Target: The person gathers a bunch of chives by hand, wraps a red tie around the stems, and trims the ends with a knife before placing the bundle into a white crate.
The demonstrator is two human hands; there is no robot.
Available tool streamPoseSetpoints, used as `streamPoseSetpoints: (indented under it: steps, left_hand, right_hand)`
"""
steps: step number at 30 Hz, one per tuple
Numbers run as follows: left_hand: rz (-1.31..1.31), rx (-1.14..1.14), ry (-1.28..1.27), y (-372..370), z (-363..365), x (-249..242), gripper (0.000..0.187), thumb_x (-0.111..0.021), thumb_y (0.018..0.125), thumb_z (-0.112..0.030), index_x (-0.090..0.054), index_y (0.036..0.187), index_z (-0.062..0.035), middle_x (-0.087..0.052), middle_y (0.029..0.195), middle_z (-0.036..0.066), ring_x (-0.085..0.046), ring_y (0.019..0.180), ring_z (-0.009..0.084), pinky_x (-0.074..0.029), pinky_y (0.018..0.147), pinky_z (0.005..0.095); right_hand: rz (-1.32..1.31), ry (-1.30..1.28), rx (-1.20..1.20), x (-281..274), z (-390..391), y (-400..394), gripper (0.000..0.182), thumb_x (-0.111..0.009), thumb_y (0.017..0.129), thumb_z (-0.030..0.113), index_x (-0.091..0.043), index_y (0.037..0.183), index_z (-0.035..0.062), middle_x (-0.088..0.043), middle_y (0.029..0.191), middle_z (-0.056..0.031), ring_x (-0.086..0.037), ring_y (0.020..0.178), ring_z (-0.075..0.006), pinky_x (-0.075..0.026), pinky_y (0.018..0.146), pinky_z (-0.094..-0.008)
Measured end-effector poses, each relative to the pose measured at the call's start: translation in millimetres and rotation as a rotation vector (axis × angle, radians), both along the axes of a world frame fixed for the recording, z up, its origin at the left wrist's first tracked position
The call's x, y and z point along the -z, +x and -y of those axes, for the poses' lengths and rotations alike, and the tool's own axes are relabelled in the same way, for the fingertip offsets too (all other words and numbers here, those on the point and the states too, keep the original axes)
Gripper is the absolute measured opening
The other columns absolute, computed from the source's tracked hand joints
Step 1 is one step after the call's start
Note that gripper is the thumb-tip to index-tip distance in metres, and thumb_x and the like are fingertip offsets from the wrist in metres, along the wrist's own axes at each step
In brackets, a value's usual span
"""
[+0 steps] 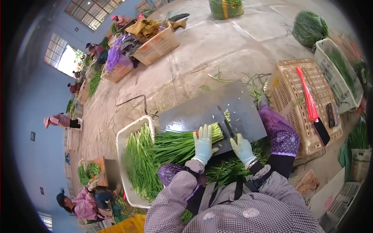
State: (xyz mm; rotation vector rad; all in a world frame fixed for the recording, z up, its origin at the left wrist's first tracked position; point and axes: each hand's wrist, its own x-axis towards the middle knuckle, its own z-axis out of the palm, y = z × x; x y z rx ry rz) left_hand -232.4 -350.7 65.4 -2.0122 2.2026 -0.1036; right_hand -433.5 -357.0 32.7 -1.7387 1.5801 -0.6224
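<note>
On a dark board lies a bundle of long green stalks, its pale cut ends pointing right. My left hand, in a light glove, presses on the bundle near those ends, beside a red-orange band. My right hand, gloved too, is closed round the handle of a knife, whose dark blade lies along the cut ends. Small pale trimmings are scattered past the blade. Left of the board, a white crate holds more green stalks. Loose greens lie below the board.
An upturned crate at right bears red ties and a phone. Beyond it stands a crate of greens. Crates with cloths stand at upper left. A seated person is at lower left; other people are farther back.
</note>
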Motion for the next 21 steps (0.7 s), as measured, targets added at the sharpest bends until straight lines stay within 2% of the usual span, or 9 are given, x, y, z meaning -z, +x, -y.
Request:
streamPoseSetpoints:
  steps: [4, 5, 8, 9, 13, 16, 18, 20, 21]
  left_hand:
    - [-0.125, -0.083, 0.151, 26, 41, 9, 0.117, -0.088, 0.065, -0.058, -0.036, 0.157, -0.0066, -0.051, 0.149, 0.013, -0.05, 0.138, 0.0296, -0.033, 0.116, 0.0544]
    - [-0.124, -0.005, -0.052, 31, 39, 21, 0.107, -0.09, 0.065, -0.054, -0.044, 0.151, -0.0098, -0.059, 0.134, 0.012, -0.06, 0.124, 0.0304, -0.041, 0.108, 0.0529]
    - [-0.194, -0.038, 0.19, 50, 72, 16, 0.099, -0.092, 0.065, -0.051, -0.049, 0.145, -0.0117, -0.063, 0.127, 0.014, -0.063, 0.119, 0.0326, -0.046, 0.102, 0.0526]
    - [-0.211, -0.011, 0.142, 51, 73, 15, 0.088, -0.092, 0.065, -0.048, -0.054, 0.136, -0.0128, -0.066, 0.122, 0.015, -0.065, 0.114, 0.0348, -0.049, 0.096, 0.0518]
    - [-0.204, -0.037, 0.126, 49, 66, 19, 0.078, -0.092, 0.066, -0.046, -0.055, 0.127, -0.0134, -0.066, 0.118, 0.013, -0.066, 0.111, 0.0349, -0.049, 0.092, 0.0504]
    - [-0.184, -0.088, 0.164, 46, 64, 24, 0.086, -0.092, 0.067, -0.047, -0.052, 0.135, -0.0142, -0.064, 0.122, 0.012, -0.064, 0.115, 0.0337, -0.047, 0.096, 0.0504]
    - [-0.139, -0.046, 0.07, 38, 53, 18, 0.087, -0.092, 0.065, -0.05, -0.051, 0.133, -0.0143, -0.063, 0.117, 0.005, -0.063, 0.111, 0.0271, -0.046, 0.096, 0.0472]
    - [-0.216, -0.039, 0.125, 31, 34, 11, 0.112, -0.088, 0.071, -0.046, -0.03, 0.16, -0.0069, -0.047, 0.153, 0.016, -0.044, 0.144, 0.0325, -0.033, 0.118, 0.0544]
    - [-0.222, -0.028, 0.097, 30, 24, 11, 0.113, -0.085, 0.074, -0.044, -0.025, 0.162, -0.0051, -0.039, 0.159, 0.017, -0.035, 0.149, 0.0334, -0.028, 0.121, 0.0563]
  right_hand:
    - [-0.053, -0.016, -0.058, 1, -1, 1, 0.039, -0.06, 0.1, 0.039, -0.057, 0.107, 0.0005, -0.071, 0.082, -0.0284, -0.07, 0.078, -0.048, -0.055, 0.07, -0.0567]
    - [-0.057, -0.012, -0.066, -1, 1, 1, 0.041, -0.06, 0.1, 0.04, -0.056, 0.109, 0.0005, -0.071, 0.083, -0.0279, -0.07, 0.079, -0.0477, -0.055, 0.072, -0.0564]
    - [-0.081, 0.031, -0.093, 2, 10, 5, 0.043, -0.059, 0.1, 0.041, -0.056, 0.111, -0.0001, -0.071, 0.084, -0.028, -0.07, 0.08, -0.0479, -0.055, 0.073, -0.0569]
    - [-0.099, 0.031, -0.109, 2, 13, 8, 0.043, -0.058, 0.1, 0.041, -0.055, 0.111, -0.0002, -0.071, 0.085, -0.0278, -0.07, 0.08, -0.048, -0.055, 0.074, -0.0575]
    - [-0.147, 0.088, -0.215, 27, 24, 23, 0.041, -0.058, 0.1, 0.039, -0.056, 0.107, -0.0019, -0.071, 0.084, -0.0282, -0.07, 0.081, -0.0476, -0.056, 0.074, -0.0572]
    - [-0.156, -0.064, -0.198, 24, 47, 41, 0.039, -0.059, 0.099, 0.035, -0.058, 0.107, -0.003, -0.072, 0.083, -0.0262, -0.071, 0.079, -0.0449, -0.057, 0.071, -0.0543]
    - [-0.24, -0.134, -0.245, 20, 65, 38, 0.036, -0.061, 0.098, 0.03, -0.059, 0.113, -0.0023, -0.072, 0.084, -0.0217, -0.072, 0.076, -0.0408, -0.058, 0.068, -0.0504]
    - [-0.332, -0.276, -0.185, 21, 73, 39, 0.038, -0.063, 0.096, 0.03, -0.06, 0.117, -0.0021, -0.072, 0.086, -0.019, -0.072, 0.074, -0.0374, -0.059, 0.066, -0.0483]
    - [-0.419, -0.409, -0.103, 26, 78, 38, 0.042, -0.065, 0.094, 0.029, -0.06, 0.122, -0.0018, -0.072, 0.087, -0.0163, -0.073, 0.072, -0.034, -0.059, 0.065, -0.0462]
